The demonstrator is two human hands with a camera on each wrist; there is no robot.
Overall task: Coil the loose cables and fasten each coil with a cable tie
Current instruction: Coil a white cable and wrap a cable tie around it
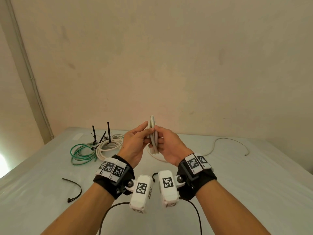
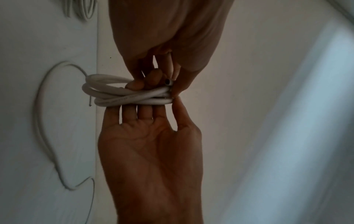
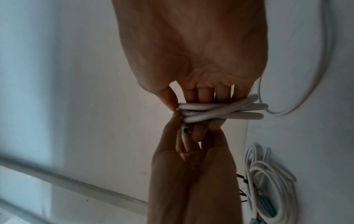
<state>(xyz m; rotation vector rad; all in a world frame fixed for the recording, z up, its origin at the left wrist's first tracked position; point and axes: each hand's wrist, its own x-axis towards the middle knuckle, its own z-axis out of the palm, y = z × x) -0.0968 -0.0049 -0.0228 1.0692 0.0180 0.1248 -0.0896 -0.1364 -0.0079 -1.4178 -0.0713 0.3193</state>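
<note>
Both hands, left hand (image 1: 135, 146) and right hand (image 1: 169, 146), pinch the white cable coil (image 1: 153, 133) above the tabletop (image 1: 237, 184), keeping loops aligned; a loose cable tie (image 1: 74, 188) waits at 8 o'clock.
</note>
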